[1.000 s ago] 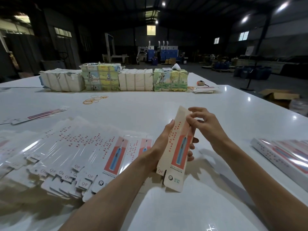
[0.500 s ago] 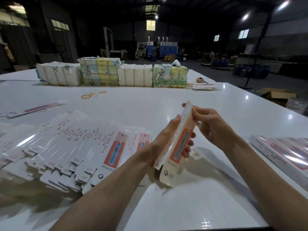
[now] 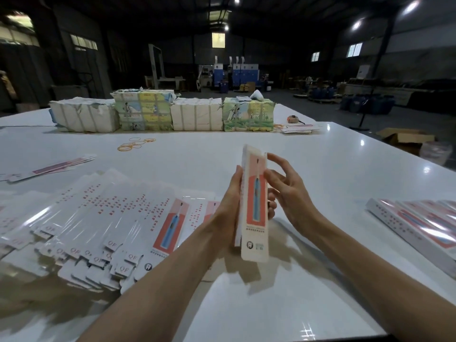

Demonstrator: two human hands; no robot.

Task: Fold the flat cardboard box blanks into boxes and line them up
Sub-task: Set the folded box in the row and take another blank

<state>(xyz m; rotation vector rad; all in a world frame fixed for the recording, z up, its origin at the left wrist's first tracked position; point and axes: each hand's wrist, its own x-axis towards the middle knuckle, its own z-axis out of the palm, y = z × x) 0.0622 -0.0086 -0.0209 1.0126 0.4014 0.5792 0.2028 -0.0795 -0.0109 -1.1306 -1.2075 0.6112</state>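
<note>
At frame centre, the left hand (image 3: 229, 208) is clamping the box blank (image 3: 255, 206) upright above the table (image 3: 320, 169); the right hand (image 3: 288, 193) is hovering loose-fingered just beside its right edge (contact unclear). I am judging it light, glossy, crease-prone: grip the long edges.

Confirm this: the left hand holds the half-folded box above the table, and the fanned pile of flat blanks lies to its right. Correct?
Not quite. The head view shows the fanned pile of flat blanks lying to the left of the box, not its right. The left hand does hold it above the table.
</note>
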